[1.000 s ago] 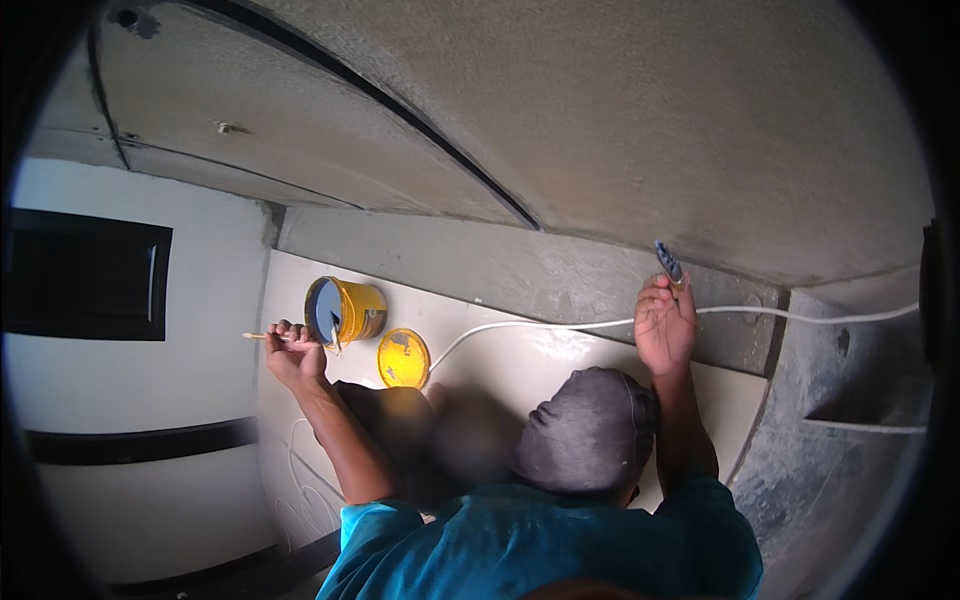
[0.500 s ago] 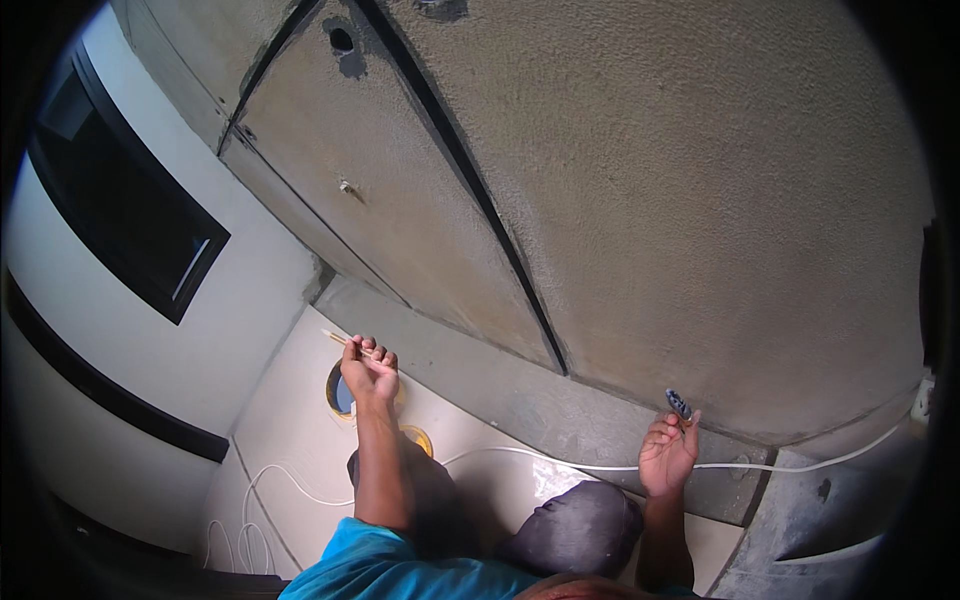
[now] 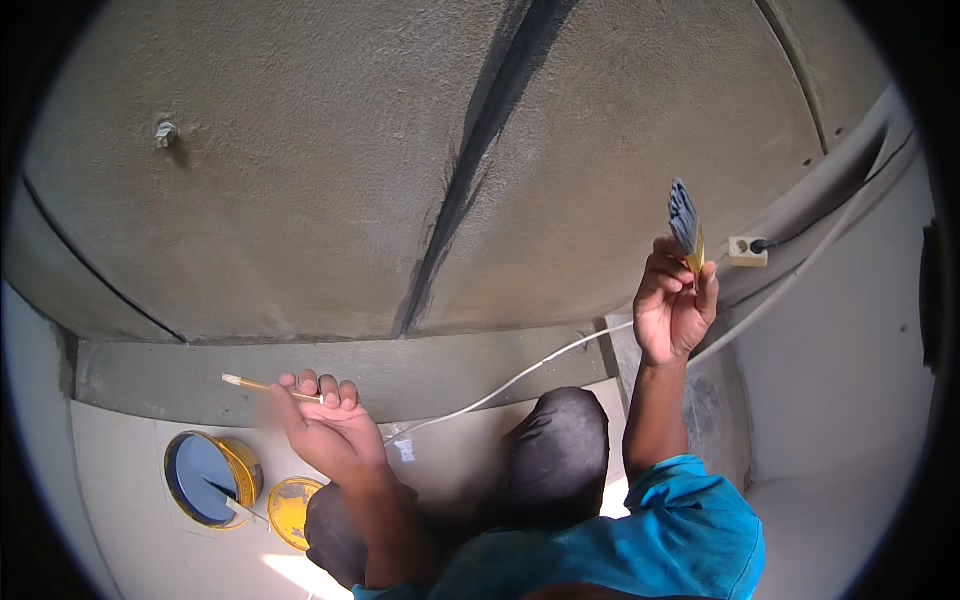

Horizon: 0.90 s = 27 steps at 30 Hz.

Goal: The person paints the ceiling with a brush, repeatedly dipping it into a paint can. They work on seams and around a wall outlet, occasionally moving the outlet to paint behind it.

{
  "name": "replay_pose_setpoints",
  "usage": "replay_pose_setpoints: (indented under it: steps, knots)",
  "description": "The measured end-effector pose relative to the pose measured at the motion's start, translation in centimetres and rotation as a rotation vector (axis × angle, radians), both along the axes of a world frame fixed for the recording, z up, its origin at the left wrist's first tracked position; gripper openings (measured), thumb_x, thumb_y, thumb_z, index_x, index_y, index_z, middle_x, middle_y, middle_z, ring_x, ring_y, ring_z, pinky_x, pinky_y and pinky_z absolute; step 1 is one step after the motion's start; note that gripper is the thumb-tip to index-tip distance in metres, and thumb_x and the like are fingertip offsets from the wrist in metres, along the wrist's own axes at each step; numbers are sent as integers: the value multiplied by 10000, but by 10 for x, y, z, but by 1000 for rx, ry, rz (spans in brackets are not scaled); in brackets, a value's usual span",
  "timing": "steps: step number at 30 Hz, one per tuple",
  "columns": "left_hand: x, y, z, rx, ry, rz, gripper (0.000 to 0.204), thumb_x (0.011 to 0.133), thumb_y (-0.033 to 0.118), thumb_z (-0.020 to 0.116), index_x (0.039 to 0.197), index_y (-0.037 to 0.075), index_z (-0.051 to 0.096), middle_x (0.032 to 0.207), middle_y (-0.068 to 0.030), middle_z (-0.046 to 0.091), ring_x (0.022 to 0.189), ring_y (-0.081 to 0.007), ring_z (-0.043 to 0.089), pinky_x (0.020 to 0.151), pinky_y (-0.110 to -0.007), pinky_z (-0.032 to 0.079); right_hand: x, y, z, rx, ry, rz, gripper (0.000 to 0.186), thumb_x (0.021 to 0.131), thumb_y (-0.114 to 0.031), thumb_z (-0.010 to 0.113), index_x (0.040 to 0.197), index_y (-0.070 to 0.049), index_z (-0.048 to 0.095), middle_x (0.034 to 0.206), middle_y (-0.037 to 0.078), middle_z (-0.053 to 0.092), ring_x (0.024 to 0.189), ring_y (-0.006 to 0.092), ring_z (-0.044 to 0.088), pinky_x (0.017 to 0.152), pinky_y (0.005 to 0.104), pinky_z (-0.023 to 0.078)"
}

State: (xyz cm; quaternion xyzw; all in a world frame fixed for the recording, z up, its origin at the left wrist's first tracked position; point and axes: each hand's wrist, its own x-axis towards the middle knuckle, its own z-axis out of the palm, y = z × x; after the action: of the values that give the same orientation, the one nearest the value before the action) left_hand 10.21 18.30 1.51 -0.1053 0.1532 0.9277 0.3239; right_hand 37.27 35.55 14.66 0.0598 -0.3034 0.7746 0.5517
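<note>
My left hand [image 3: 338, 440] is closed round a slender brush [image 3: 252, 384] with a pale tip and a light wooden handle, tip pointing left. Higher up on the right, my right hand [image 3: 670, 318] grips a flat paintbrush [image 3: 684, 218] near its yellowish base. Its bristles point up and are coated in blue-grey paint. In front of both hands rises a rough brown wall [image 3: 300, 200], crossed by a dark painted stripe [image 3: 458, 205]. Neither brush visibly touches it. Left of my knee stands a yellow bucket [image 3: 247, 465] of blue-grey paint, with a tool [image 3: 243, 510] leaning in it.
Beside the bucket lies a round yellow lid [image 3: 287, 513]. A white cable [image 3: 505, 388] runs behind my knees along a grey ledge [image 3: 240, 375]. At the right, a socket block [image 3: 746, 251] has a black plug in it. A small fitting [image 3: 166, 134] juts from the wall.
The view has swung to the right and closer to the wall. My right hand now holds the paintbrush higher, bristles up. The slender brush is still in my left hand.
</note>
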Motion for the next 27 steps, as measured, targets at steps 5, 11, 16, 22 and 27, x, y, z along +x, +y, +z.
replay_pose_setpoints:
  steps: [5, 11, 16, 22, 27]
  knots:
    - [-22, -13, -8, 32, -115, -106, 191, 1109, 308, 444, 1086, 140, 532, 878, 1, 529, 674, -114, 488, 601, -277, 398, -17, -40, 42, 314, -273, -357, 335, 997, -104, 622, 1272, 44, 502, 1134, 134, 559, 945, 148, 560, 862, 289, 525]
    - [-46, -26, -22, 129, -144, -212, 237, 1122, 332, 394, 1061, 145, 527, 872, 7, 547, 695, -119, 486, 635, -288, 386, -44, -67, 46, 555, -488, -562, 292, 1005, -85, 576, 1283, -12, 521, 1249, 162, 614, 1130, 216, 594, 980, 333, 495]
    - [-54, -35, -18, 252, -143, -277, 303, 1135, 328, 320, 1054, 130, 534, 885, -8, 560, 724, -134, 491, 670, -305, 389, -45, -75, 29, 501, -514, -565, 276, 1010, -79, 566, 1265, 18, 521, 1231, 185, 609, 1088, 221, 588, 971, 337, 496]
    - [-68, -46, -13, 336, -23, -250, 345, 1139, 319, 286, 1063, 96, 539, 921, -37, 581, 779, -172, 523, 721, -331, 410, -51, -62, 13, 439, -519, -531, 307, 1005, -97, 589, 1257, 57, 506, 1219, 193, 606, 1035, 220, 587, 935, 352, 484]
    - [-73, -74, -24, 321, -31, -251, 353, 1139, 347, 284, 1052, 105, 526, 891, -29, 564, 707, -160, 497, 662, -320, 420, -56, -97, -13, 387, -514, -697, 211, 999, -102, 613, 1173, 4, 562, 1094, 160, 663, 985, 229, 620, 920, 377, 497]
